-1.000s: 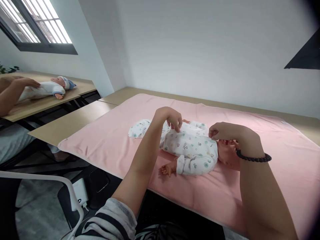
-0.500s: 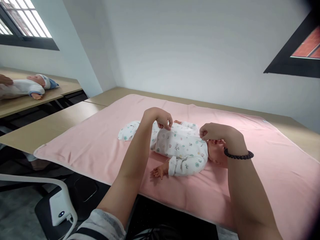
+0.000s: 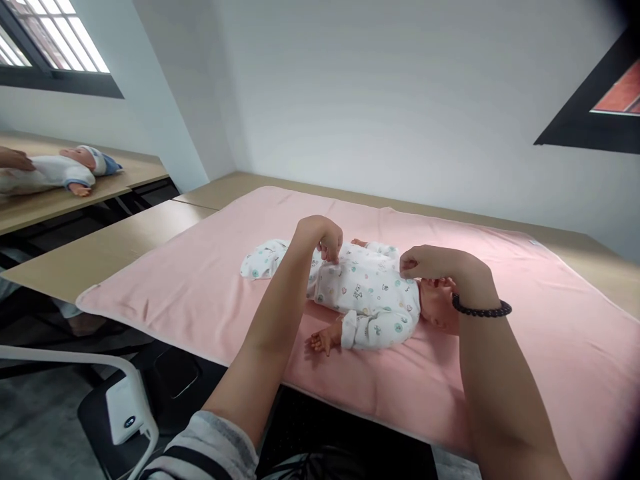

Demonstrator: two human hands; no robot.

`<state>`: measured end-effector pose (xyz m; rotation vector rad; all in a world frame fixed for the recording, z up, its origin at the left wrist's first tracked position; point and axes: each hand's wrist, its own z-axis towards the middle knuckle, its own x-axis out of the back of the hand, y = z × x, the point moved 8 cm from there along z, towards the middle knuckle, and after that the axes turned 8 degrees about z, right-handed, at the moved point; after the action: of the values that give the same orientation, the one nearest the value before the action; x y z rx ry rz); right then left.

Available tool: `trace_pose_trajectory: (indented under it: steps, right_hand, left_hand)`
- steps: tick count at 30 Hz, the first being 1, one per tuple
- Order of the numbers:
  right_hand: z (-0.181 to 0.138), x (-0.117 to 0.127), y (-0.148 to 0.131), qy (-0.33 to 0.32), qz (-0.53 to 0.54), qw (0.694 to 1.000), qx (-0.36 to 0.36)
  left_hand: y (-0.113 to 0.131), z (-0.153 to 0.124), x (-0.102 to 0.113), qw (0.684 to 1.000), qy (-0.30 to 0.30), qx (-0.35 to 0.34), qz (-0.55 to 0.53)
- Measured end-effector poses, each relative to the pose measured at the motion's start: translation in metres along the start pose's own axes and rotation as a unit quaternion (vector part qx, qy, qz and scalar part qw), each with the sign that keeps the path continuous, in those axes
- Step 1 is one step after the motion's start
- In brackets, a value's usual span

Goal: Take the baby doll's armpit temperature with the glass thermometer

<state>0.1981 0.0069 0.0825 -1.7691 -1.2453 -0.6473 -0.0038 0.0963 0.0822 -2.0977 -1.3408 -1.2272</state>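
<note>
A baby doll (image 3: 440, 303) lies on its back on a pink blanket (image 3: 190, 287), its head to the right. It wears a white printed baby shirt (image 3: 370, 283) and matching bottoms (image 3: 265, 260). My left hand (image 3: 327, 241) is closed in a pinch on the shirt near its lower hem. At the neck end, my right hand (image 3: 425, 262) pinches the shirt close to the collar and partly covers the doll's face. The doll's near arm (image 3: 327, 337) rests on the blanket, its cuff folded back.
On another table (image 3: 145, 170) at the left lies a second doll (image 3: 55, 172) in a white top and blue cap, with another person's hand (image 3: 15, 159) on it. A chair (image 3: 120, 363) with a white device (image 3: 123, 410) stands at the lower left.
The view has shifted slightly, moving the scene a little to the right. Both hands keep their closed grip on the shirt; the left has dipped slightly at the hem.
</note>
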Motion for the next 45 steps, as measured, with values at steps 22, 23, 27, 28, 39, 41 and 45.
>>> trace_pose_trajectory:
  steps: [22,23,27,28,39,41,45]
  right_hand:
    - [0.011,-0.007,-0.002,-0.023,-0.036,0.999,-0.018]
    - [0.011,-0.005,-0.002,-0.016,-0.039,0.999,-0.020]
    - [0.010,0.007,-0.005,0.041,-0.032,0.998,0.020]
    - [0.011,0.009,-0.006,0.054,-0.027,0.998,0.035]
    - [0.022,0.016,-0.033,0.161,-0.081,0.950,0.254]
    - [0.021,0.019,-0.038,0.193,-0.079,0.944,0.257]
    - [0.028,0.006,-0.036,0.111,-0.081,0.971,0.193]
  left_hand:
    - [0.040,0.029,-0.003,0.997,0.021,-0.013,0.077]
    - [0.039,0.028,-0.001,0.995,0.030,-0.020,0.090]
    - [0.031,0.026,0.018,0.986,0.125,0.003,0.110]
    - [0.028,0.025,0.021,0.984,0.143,0.016,0.104]
    - [0.031,0.032,0.014,0.987,0.146,0.029,0.060]
    - [0.031,0.034,0.015,0.986,0.155,0.023,0.063]
    - [0.027,0.036,0.019,0.981,0.178,0.015,0.076]
